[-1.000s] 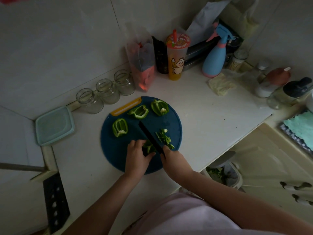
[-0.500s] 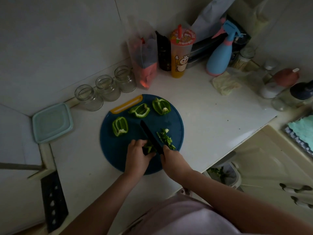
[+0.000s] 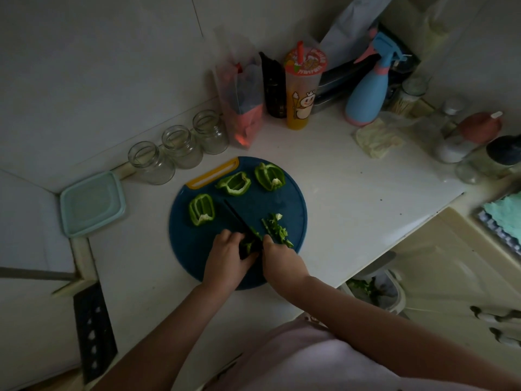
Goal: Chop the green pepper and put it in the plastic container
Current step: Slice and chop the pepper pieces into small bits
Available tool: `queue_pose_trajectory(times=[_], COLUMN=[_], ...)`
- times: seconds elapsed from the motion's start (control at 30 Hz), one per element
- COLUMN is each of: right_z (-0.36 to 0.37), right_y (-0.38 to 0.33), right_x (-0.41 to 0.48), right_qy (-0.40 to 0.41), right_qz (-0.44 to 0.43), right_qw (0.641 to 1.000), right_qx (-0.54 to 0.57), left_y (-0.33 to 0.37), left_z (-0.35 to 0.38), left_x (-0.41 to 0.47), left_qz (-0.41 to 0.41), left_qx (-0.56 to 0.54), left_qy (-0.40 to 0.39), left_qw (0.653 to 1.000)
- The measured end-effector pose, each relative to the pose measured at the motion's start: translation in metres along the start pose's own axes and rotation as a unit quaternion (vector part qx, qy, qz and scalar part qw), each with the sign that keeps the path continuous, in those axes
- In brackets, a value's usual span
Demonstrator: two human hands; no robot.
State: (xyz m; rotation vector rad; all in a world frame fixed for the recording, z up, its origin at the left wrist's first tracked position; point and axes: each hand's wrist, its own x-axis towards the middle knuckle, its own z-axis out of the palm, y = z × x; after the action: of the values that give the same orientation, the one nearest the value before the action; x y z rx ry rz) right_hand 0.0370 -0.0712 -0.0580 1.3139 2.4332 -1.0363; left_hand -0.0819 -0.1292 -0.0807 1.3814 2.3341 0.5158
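Home kitchen, cramped corner. Evidence: round blue cutting board (image 3: 267, 204) on a white countertop (image 3: 352, 207), with green pepper (image 3: 201, 213) and a dark knife (image 3: 236, 214) on it. Behind the board, along the tiled wall (image 3: 84, 66): three glass jars (image 3: 180, 146), a printed drink cup (image 3: 301, 94), a blue spray bottle (image 3: 369, 94). Far right of the board: lidded condiment jars (image 3: 501, 156). Below-right of it: cream cabinet fronts (image 3: 439, 263) with handles, and a small bin (image 3: 400, 292) holding green scraps. Left of the board: a lidded plastic container (image 3: 91, 203).
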Motion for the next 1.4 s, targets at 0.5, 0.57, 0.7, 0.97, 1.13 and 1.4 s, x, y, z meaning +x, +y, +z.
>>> queue_pose_trajectory(times=[0.5, 0.57, 0.7, 0.97, 1.13, 1.4], right_z=[-0.008, -0.007, -0.004, 0.001, 0.006, 0.007], right_y=[0.021, 0.02, 0.018, 0.017, 0.016, 0.009], right_x=[-0.024, -0.026, -0.028, -0.028, -0.026, -0.021], right_qy=[0.023, 0.021, 0.015, 0.016, 0.014, -0.003], right_qz=[-0.02, -0.024, -0.019, -0.016, -0.013, 0.003], right_qw=[0.997, 0.997, 0.998, 0.999, 1.0, 1.0], right_qx=[0.07, 0.067, 0.063, 0.032, 0.007, -0.008], left_y=[0.003, 0.005, 0.006, 0.007, 0.009, 0.007], left_z=[0.005, 0.003, 0.003, 0.003, 0.003, 0.002], left_x=[-0.012, -0.011, -0.011, -0.011, -0.01, -0.006], left_qz=[0.03, 0.021, 0.017, 0.007, -0.027, -0.044], left_qx=[0.057, 0.054, 0.059, 0.06, 0.036, 0.006], left_qy=[0.035, 0.03, 0.031, 0.027, 0.029, 0.023], left_qw=[0.997, 0.998, 0.998, 0.998, 0.999, 0.999])
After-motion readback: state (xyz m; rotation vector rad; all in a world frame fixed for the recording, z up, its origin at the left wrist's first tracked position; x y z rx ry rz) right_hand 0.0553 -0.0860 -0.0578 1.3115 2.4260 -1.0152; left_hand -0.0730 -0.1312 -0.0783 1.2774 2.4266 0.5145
